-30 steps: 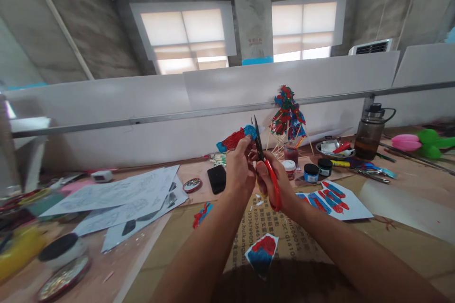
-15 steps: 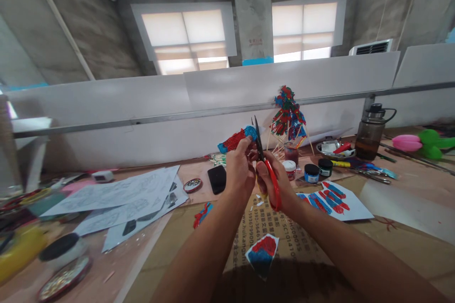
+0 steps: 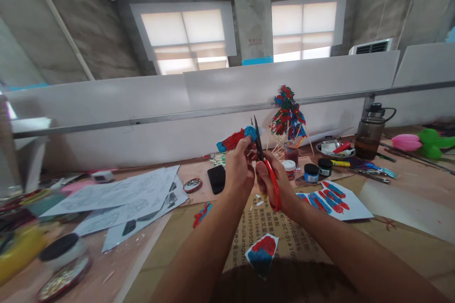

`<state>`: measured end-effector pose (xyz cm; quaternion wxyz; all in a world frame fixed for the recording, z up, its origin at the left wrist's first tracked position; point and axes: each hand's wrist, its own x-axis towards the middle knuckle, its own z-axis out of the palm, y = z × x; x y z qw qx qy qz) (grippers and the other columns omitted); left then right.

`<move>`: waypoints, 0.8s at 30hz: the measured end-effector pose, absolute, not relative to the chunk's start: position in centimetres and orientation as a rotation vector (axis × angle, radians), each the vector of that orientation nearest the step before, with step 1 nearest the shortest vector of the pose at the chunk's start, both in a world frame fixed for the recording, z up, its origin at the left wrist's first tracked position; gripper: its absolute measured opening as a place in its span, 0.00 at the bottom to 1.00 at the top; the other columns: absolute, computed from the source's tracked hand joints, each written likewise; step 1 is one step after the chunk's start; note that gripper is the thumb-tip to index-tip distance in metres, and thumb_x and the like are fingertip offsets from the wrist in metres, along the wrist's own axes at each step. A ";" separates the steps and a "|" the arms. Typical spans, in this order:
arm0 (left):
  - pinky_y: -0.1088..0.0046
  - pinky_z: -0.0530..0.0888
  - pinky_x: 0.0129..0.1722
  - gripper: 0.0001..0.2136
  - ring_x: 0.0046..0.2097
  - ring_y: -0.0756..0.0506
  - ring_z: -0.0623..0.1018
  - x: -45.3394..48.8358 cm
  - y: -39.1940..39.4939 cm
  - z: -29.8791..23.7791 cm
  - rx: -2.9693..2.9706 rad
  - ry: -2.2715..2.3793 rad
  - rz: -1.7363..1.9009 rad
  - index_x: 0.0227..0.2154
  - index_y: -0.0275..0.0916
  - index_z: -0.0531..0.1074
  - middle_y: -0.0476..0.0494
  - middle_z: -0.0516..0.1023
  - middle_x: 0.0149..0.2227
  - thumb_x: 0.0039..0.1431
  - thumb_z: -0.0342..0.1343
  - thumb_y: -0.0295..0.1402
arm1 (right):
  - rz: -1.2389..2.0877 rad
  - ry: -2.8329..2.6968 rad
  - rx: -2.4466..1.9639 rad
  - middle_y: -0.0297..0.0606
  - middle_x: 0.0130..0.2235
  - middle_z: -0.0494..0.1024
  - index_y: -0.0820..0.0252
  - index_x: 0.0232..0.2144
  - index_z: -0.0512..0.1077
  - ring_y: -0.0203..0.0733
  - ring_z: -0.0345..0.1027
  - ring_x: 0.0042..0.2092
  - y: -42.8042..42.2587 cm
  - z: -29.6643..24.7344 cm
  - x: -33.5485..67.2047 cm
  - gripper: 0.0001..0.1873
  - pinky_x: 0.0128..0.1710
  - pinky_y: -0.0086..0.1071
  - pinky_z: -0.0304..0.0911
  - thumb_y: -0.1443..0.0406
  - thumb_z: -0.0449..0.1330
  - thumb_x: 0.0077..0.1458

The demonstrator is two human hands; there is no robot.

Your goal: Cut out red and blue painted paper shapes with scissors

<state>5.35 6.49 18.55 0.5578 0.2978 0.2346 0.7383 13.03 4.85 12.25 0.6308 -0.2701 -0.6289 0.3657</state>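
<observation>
My left hand (image 3: 239,166) pinches a red and blue painted paper cutout (image 3: 234,140) by its right end. In my right hand (image 3: 280,181) is a pair of scissors (image 3: 272,182) with red handles, blades pointing up and slightly parted beside the cutout's blue end. Whether the blades touch the paper, I cannot tell. Below my hands, a painted paper piece (image 3: 262,252) with a white border lies on flattened cardboard (image 3: 227,274). A smaller red and blue cutout (image 3: 202,214) lies left of my forearm. White paper scraps (image 3: 259,202) are scattered beneath the scissors.
A painted sheet (image 3: 350,204) lies to the right, behind it paint jars (image 3: 312,173) and a bottle (image 3: 371,132). Decorated cutouts on sticks (image 3: 287,113) stand at the back. Leftward are a black phone (image 3: 216,180), drawing sheets (image 3: 117,196) and a round dish (image 3: 64,280).
The cutout in my left hand has tilted very slightly, its left end a touch lower and further left. The scissors and both hands have hardly moved.
</observation>
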 end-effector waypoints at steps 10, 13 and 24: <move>0.78 0.64 0.24 0.07 0.23 0.53 0.69 5.2 7.1 18.3 0.695 0.542 1.765 0.20 0.37 0.70 0.52 0.71 0.20 0.39 0.63 0.30 | 0.876 -1.446 -0.580 0.22 0.20 0.58 0.58 0.44 0.68 0.29 0.49 0.17 4.7 12.3 13.0 0.21 0.15 0.25 0.48 0.47 0.55 0.61; 0.77 0.63 0.25 0.07 0.24 0.53 0.70 5.1 7.2 18.3 0.692 0.533 1.776 0.20 0.37 0.70 0.52 0.71 0.21 0.38 0.63 0.30 | 0.870 -1.441 -0.563 0.22 0.19 0.58 0.58 0.45 0.69 0.29 0.49 0.16 4.8 12.2 13.0 0.21 0.14 0.24 0.48 0.48 0.55 0.62; 0.77 0.62 0.25 0.08 0.23 0.54 0.69 5.1 7.0 18.5 0.676 0.558 1.763 0.19 0.37 0.69 0.53 0.70 0.20 0.37 0.63 0.30 | 0.945 -1.424 -0.576 0.20 0.18 0.57 0.58 0.46 0.67 0.28 0.48 0.15 4.6 12.1 12.9 0.21 0.14 0.22 0.48 0.48 0.55 0.62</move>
